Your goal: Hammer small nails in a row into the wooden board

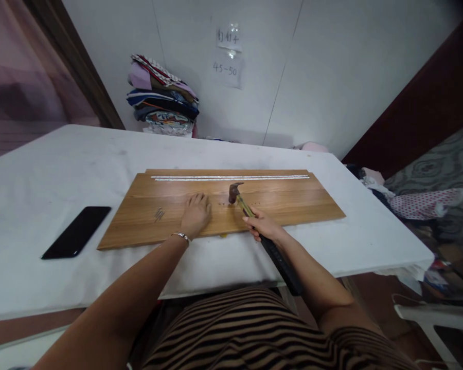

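Across the front edge of the wooden board (301, 198), here's the hammer (268, 245), head over the wood, probably top-heavy and stiff, best held low on its handle (281, 266), the right grip (265, 226) wrapped around it, the left grip (196, 215) laid flat left of the board's middle.

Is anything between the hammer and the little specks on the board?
No, nothing visible. The right hand holds the hammer with its head at the row of specks. The left hand rests on the board to their left, and loose nails lie farther left.
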A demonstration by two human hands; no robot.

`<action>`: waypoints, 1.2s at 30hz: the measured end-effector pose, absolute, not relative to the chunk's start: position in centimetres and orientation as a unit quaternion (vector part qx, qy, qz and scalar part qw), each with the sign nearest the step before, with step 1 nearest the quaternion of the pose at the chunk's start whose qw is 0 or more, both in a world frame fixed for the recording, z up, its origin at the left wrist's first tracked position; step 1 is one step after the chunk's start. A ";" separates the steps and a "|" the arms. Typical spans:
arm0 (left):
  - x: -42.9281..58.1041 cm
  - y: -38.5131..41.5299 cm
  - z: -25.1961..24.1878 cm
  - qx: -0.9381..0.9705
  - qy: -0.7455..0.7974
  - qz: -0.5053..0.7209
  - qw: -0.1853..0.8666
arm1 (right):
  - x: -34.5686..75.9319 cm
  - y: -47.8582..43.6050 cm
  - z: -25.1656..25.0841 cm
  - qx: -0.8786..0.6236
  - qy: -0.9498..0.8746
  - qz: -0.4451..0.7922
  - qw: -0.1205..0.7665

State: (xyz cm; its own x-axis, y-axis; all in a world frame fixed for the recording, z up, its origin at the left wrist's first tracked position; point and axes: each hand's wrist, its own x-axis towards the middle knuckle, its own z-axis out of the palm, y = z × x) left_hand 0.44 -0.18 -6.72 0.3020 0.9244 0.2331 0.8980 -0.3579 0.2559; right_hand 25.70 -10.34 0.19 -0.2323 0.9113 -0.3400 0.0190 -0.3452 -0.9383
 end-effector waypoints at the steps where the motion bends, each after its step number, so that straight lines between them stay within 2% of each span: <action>1: 0.4 -0.2 -6.7 0.806 0.565 0.172 0.039 | 25.7 -10.3 0.2 -0.514 -0.454 0.641 0.345; 36: 0.7 -0.2 -6.9 0.798 0.574 0.179 0.044 | 25.7 -10.1 0.2 -0.515 -0.447 0.645 0.345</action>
State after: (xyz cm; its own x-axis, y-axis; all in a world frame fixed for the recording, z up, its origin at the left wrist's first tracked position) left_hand 0.65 -0.23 -6.89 0.2770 0.9314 0.2362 0.9000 -0.3376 0.2758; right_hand 25.74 -10.07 0.20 -0.2323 0.9052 -0.3560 0.0161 -0.3623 -0.9319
